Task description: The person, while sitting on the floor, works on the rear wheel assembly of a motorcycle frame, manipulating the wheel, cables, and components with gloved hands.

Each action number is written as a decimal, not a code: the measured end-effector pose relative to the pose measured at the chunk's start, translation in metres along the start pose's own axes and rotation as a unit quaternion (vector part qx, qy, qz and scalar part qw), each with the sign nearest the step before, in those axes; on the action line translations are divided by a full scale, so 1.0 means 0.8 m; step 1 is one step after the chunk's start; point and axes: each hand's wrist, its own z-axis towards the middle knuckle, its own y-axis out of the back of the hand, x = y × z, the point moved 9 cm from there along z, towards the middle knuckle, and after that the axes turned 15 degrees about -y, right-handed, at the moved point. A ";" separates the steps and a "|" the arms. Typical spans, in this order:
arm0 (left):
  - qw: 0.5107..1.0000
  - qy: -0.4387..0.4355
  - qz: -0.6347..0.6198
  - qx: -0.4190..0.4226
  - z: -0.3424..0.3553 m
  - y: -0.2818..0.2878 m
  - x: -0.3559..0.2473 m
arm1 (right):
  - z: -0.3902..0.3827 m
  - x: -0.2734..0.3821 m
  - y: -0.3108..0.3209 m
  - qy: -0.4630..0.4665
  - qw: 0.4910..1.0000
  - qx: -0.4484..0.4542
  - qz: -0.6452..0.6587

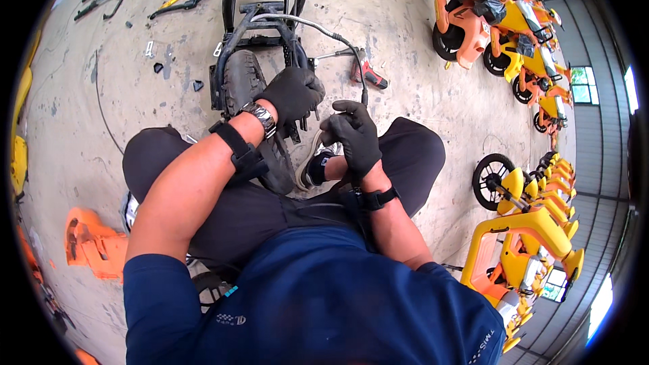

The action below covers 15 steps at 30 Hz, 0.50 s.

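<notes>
Here the gloved left hand clamps the black bike frame by its dusty tyre, while the gloved right hand pinches the grey sheathed cable.

Head-worn fisheye, steeply downward, close.

Left hand: in a black glove, fingers curled downward and closed, the back of the hand facing up.
Left wrist: wears a metal watch, and a black strap sits a little lower on the forearm.
Left forearm: bare, comes from the lower left and goes up over the left knee.
Right hand: in a black glove, fingers bent and pinched together near the fingertips.
Right wrist: has a black band.
Right forearm: bare, bent, close to the body.
Hands: near each other, not touching.
</notes>
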 end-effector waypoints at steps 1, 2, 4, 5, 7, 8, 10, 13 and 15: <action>1.000 0.004 -0.020 -0.007 0.000 0.000 -0.002 | -0.002 0.001 0.006 -0.009 1.000 -0.002 -0.030; 1.000 0.005 -0.026 -0.012 0.000 0.001 -0.005 | -0.004 0.000 0.009 -0.018 0.998 -0.003 -0.060; 0.995 0.053 -0.087 -0.013 0.000 -0.002 -0.004 | -0.009 -0.002 0.009 -0.028 0.998 -0.003 -0.060; 0.997 0.046 -0.062 0.002 0.002 -0.002 -0.010 | -0.012 0.000 0.008 -0.014 0.998 -0.002 -0.060; 0.998 0.038 -0.058 -0.002 0.004 -0.002 -0.003 | -0.017 0.006 0.000 0.001 1.000 0.002 -0.031; 0.998 0.029 -0.051 -0.003 0.004 -0.003 -0.001 | -0.017 0.006 -0.002 0.000 0.999 0.003 -0.033; 0.994 0.059 -0.095 -0.001 0.001 -0.004 -0.004 | -0.016 0.007 0.001 -0.002 1.000 0.016 0.024; 0.988 0.080 -0.135 0.006 -0.002 -0.007 -0.003 | -0.013 0.007 0.006 -0.005 0.999 -0.007 0.034; 0.989 0.070 -0.132 0.012 -0.001 -0.009 -0.002 | -0.010 0.007 0.007 0.007 1.000 -0.001 0.023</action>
